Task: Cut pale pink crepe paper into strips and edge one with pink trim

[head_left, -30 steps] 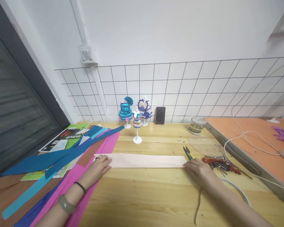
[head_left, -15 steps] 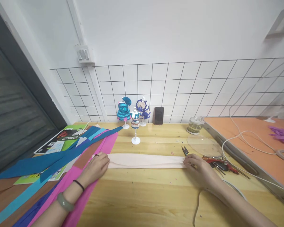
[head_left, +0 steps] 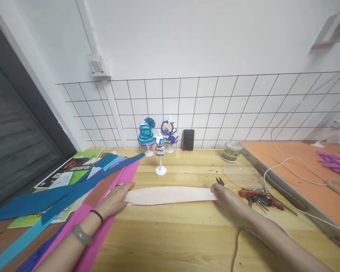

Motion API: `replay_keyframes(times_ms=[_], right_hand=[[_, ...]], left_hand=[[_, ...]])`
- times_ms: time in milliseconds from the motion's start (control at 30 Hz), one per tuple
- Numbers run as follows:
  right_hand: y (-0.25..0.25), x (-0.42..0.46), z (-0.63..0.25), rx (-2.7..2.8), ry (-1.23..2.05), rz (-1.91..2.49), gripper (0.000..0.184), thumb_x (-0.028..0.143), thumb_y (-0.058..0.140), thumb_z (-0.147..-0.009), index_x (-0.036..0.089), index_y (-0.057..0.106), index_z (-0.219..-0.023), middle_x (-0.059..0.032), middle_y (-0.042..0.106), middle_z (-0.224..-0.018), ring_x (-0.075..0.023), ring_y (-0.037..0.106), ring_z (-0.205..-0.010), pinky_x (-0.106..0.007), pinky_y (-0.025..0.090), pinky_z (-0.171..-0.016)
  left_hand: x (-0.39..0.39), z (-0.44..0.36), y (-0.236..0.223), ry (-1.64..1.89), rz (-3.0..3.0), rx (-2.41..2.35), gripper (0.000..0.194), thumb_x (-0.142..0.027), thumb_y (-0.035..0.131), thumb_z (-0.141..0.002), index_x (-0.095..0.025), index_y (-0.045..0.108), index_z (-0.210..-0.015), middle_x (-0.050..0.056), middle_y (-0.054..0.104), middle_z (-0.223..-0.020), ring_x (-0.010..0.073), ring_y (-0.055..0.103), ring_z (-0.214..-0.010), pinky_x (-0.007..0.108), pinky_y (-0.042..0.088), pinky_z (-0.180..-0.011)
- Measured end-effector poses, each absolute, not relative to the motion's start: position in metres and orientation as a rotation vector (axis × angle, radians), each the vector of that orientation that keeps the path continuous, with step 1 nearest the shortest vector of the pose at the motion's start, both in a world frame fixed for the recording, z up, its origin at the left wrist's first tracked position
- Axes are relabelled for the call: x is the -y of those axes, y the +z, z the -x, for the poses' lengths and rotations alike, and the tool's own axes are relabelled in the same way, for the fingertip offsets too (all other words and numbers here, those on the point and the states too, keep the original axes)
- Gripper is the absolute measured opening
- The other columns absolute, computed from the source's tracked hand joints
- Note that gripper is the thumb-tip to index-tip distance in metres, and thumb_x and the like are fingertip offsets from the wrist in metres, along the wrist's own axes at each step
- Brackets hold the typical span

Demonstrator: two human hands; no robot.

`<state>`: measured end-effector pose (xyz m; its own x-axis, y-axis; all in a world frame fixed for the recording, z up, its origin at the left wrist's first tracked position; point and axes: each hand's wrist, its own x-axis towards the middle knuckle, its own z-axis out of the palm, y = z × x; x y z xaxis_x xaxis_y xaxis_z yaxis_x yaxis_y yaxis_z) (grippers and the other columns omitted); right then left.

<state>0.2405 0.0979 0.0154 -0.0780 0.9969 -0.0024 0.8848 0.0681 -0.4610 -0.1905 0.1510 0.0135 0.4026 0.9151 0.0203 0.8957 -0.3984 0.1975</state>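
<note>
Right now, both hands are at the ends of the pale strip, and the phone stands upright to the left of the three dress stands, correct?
Not quite. The head view shows the phone to the right of the three dress stands, not the left. The rest holds: the phone is upright, and the left hand and right hand are at the ends of the pale strip.

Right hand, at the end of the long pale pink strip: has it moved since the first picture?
Yes. Judged against the dark upright phone, the right hand has shifted left and slightly forward, closer to it.
</note>
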Motion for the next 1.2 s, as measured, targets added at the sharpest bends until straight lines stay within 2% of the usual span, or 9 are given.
replay_keyframes(times_ms=[100,167,267,333,533,667,833,967,1200], right_hand=[[0.008,-0.104,-0.247,2.126,0.543,1.691,0.047,0.011,0.042,-0.069,0.021,0.040,-0.115,-0.0063,0.062,-0.107,-0.0184,0.058,-0.096,-0.029,0.043,-0.079],[0.005,-0.111,-0.251,2.168,0.473,1.650,0.054,0.009,0.041,-0.067,0.019,0.039,-0.120,-0.0083,0.060,-0.111,-0.0201,0.056,-0.100,-0.032,0.042,-0.082],[0.005,-0.122,-0.255,2.253,0.209,1.596,0.049,0.006,0.042,-0.065,0.016,0.049,-0.113,-0.0102,0.061,-0.108,-0.0223,0.054,-0.101,-0.036,0.040,-0.086],[0.007,-0.129,-0.257,2.288,0.034,1.531,0.043,0.007,0.041,-0.070,0.016,0.052,-0.110,-0.0108,0.061,-0.106,-0.0228,0.053,-0.100,-0.038,0.039,-0.088],[-0.011,-0.128,-0.262,2.413,-0.213,1.418,0.039,0.011,0.038,-0.081,0.018,0.053,-0.117,-0.0112,0.059,-0.114,-0.0229,0.051,-0.106,-0.041,0.041,-0.088],[-0.020,-0.101,-0.264,2.458,-0.234,1.417,0.038,0.016,0.038,-0.086,0.020,0.051,-0.121,-0.0099,0.055,-0.121,-0.0230,0.045,-0.114,-0.041,0.040,-0.093],[-0.012,-0.060,-0.263,2.480,-0.133,1.457,0.035,0.023,0.038,-0.089,0.027,0.052,-0.121,-0.0073,0.052,-0.125,-0.0223,0.042,-0.118,-0.041,0.039,-0.094],[-0.014,-0.042,-0.262,2.502,-0.087,1.507,0.034,0.028,0.040,-0.088,0.026,0.054,-0.118,-0.0085,0.053,-0.123,-0.0237,0.044,-0.116,-0.042,0.040,-0.093],[-0.019,-0.027,-0.265,2.511,-0.072,1.481,0.033,0.023,0.042,-0.086,0.025,0.058,-0.115,-0.0082,0.054,-0.123,-0.0241,0.045,-0.117,-0.041,0.040,-0.094]], left_hand=[[-0.155,0.189,0.017,0.158,-2.520,-1.574,0.046,-0.020,0.047,-0.075,-0.020,0.047,-0.121,0.008,0.054,-0.116,0.0246,0.046,-0.108,0.036,0.035,-0.090],[-0.161,0.191,0.020,0.157,-2.550,-1.569,0.046,-0.018,0.047,-0.075,-0.021,0.047,-0.121,0.007,0.055,-0.116,0.0244,0.046,-0.108,0.036,0.035,-0.090],[-0.171,0.194,0.025,0.184,-2.651,-1.654,0.047,-0.015,0.047,-0.074,-0.022,0.047,-0.120,0.008,0.056,-0.111,0.0255,0.046,-0.107,0.038,0.034,-0.089],[-0.175,0.195,0.028,0.179,-2.749,-1.702,0.049,-0.011,0.046,-0.073,-0.022,0.046,-0.120,0.009,0.056,-0.109,0.0265,0.045,-0.108,0.039,0.033,-0.090],[-0.158,0.193,0.028,0.028,-2.952,-1.579,0.056,-0.002,0.039,-0.071,-0.019,0.044,-0.124,0.009,0.058,-0.098,0.0238,0.049,-0.097,0.039,0.035,-0.088],[-0.136,0.202,0.018,0.021,-2.959,-1.522,0.054,-0.001,0.032,-0.075,-0.021,0.046,-0.123,0.007,0.058,-0.109,0.0224,0.048,-0.103,0.038,0.038,-0.088],[-0.104,0.219,0.001,0.121,-3.068,-1.455,0.066,-0.001,0.037,-0.068,-0.022,0.037,-0.131,0.004,0.040,-0.134,0.0225,0.031,-0.125,0.040,0.027,-0.102],[-0.078,0.223,-0.011,0.109,-3.086,-1.410,0.068,-0.003,0.039,-0.069,-0.024,0.032,-0.133,0.003,0.033,-0.139,0.0228,0.028,-0.127,0.040,0.029,-0.102],[-0.054,0.224,-0.023,0.129,-2.968,-1.406,0.065,-0.008,0.042,-0.076,-0.031,0.028,-0.134,0.000,0.029,-0.140,0.0235,0.029,-0.127,0.039,0.036,-0.099]])
